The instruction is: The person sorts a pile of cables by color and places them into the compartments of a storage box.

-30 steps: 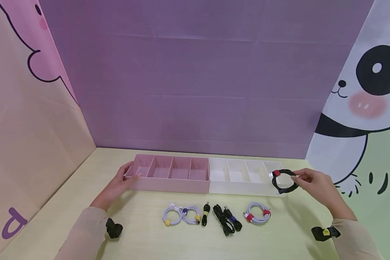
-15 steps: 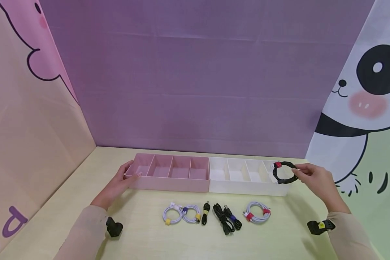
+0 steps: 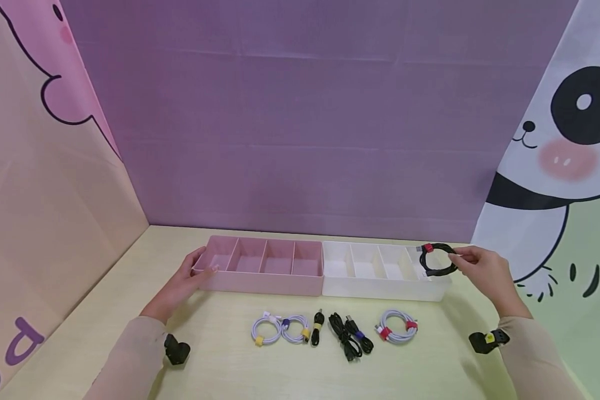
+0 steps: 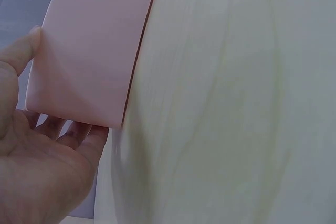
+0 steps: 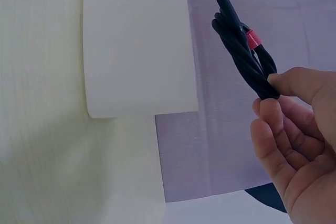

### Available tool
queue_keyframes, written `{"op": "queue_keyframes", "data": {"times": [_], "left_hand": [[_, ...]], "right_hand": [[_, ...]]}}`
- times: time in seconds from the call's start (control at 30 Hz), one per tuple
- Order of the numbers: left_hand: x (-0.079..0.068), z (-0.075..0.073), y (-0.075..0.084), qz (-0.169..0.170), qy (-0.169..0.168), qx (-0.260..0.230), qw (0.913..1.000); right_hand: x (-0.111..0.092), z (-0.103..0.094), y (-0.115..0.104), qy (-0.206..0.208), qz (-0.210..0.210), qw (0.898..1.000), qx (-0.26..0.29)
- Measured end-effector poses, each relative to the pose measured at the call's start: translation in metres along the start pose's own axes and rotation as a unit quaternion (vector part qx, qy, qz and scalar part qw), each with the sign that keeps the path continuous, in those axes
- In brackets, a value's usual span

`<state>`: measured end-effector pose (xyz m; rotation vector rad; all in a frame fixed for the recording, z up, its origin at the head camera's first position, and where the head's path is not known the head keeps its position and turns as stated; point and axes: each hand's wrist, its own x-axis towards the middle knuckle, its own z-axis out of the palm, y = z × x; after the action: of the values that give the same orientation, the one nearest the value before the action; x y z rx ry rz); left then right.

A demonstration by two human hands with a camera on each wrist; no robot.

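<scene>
My left hand point(image 3: 187, 278) grips the left end of a pink divided box point(image 3: 270, 283), thumb at its front rim. In the left wrist view the fingers bend against the end wall of that box. Above the right end of a white divided box point(image 3: 380, 289), my right hand point(image 3: 487, 275) pinches a coiled black cable point(image 3: 441, 273) between thumb and fingers. The coil carries a red strap, and a metal plug tip sticks out of it in the right wrist view. The two boxes stand end to end, and no items show in their compartments.
In front of the boxes lie two pale coiled cables point(image 3: 253, 331) side by side, a short black cable point(image 3: 318, 320), a black cable bundle point(image 3: 342, 336), a black cable with a blue strap point(image 3: 359, 335) and a pale coil with red straps point(image 3: 399, 339). A purple backdrop point(image 3: 305, 139) rises behind.
My right hand has lifted the black cable coil slightly and moved it away from me, from before the white box's front to over its right end. The left hand keeps its place.
</scene>
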<state>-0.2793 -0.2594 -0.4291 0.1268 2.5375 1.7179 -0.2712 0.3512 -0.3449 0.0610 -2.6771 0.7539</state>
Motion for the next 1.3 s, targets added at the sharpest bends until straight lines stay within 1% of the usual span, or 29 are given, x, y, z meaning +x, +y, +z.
{"op": "queue_keyframes", "data": {"times": [0.13, 0.3, 0.57, 0.7, 0.93, 1.2, 1.3], "left_hand": [[0.0, 0.0, 0.0, 0.0, 0.0, 0.002, 1.0], [0.001, 0.0, -0.001, -0.013, 0.001, 0.012, 0.9998], [0.002, -0.001, -0.001, -0.014, -0.002, 0.005, 0.9999], [0.002, -0.001, -0.001, -0.012, 0.0, 0.005, 0.9999], [0.0, 0.0, 0.0, -0.037, -0.001, 0.019, 0.9991], [0.0, -0.002, -0.001, -0.03, -0.002, 0.013, 0.9995], [0.0, -0.002, -0.002, -0.024, -0.003, 0.008, 0.9997]], "right_hand": [[0.002, 0.003, 0.003, 0.003, 0.006, 1.0, 0.0], [0.004, 0.005, 0.006, 0.003, 0.006, 1.0, -0.004], [0.006, 0.008, 0.007, 0.008, -0.011, 1.0, -0.015], [0.005, 0.01, 0.008, 0.002, -0.015, 1.0, -0.019], [0.005, 0.013, 0.011, -0.009, -0.014, 1.0, -0.019], [0.005, 0.018, 0.014, -0.016, -0.01, 1.0, -0.022], [0.005, 0.018, 0.013, -0.028, -0.007, 0.999, -0.019]]}}
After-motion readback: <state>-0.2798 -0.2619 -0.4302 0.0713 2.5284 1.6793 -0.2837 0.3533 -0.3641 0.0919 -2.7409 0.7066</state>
